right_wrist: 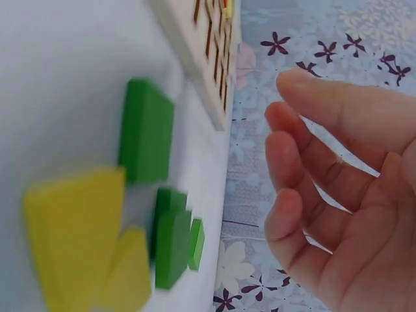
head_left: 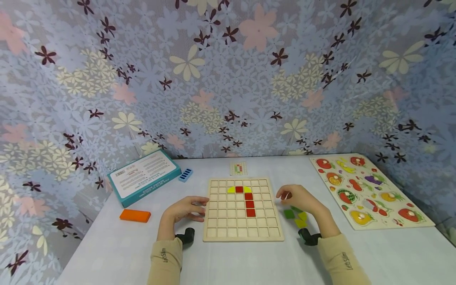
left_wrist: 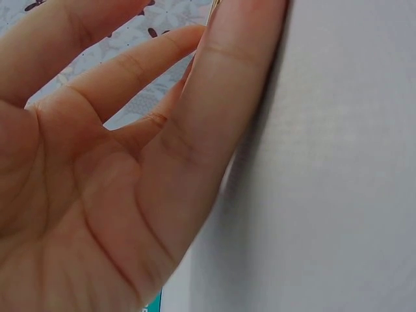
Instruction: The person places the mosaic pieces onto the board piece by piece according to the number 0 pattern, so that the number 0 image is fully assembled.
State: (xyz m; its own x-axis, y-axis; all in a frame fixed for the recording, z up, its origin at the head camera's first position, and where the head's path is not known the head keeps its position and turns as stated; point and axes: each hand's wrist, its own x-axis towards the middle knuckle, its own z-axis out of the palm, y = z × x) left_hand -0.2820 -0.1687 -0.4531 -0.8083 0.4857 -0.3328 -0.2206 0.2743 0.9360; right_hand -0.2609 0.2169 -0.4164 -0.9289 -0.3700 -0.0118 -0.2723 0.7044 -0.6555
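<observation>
The loose green and yellow wooden tiles [head_left: 295,217] lie just under my right hand [head_left: 298,199], fingers relaxed, empty; my left hand [head_left: 185,209], fingers straight, rests against the wooden grid board [head_left: 242,233], farther off.

My left hand [head_left: 185,209] lies palm down just left of the wooden grid board [head_left: 244,233], its fingers [head_left: 197,204] nearly straight and reaching toward the board's left edge, nothing held. My right hand [head_left: 299,200] hovers just right of the board, fingers [right_wrist: 312,149] loosely bent and apart, empty in the wrist view. Both forearms come up from below in beige sleeves, a black wrist mount on each.
</observation>
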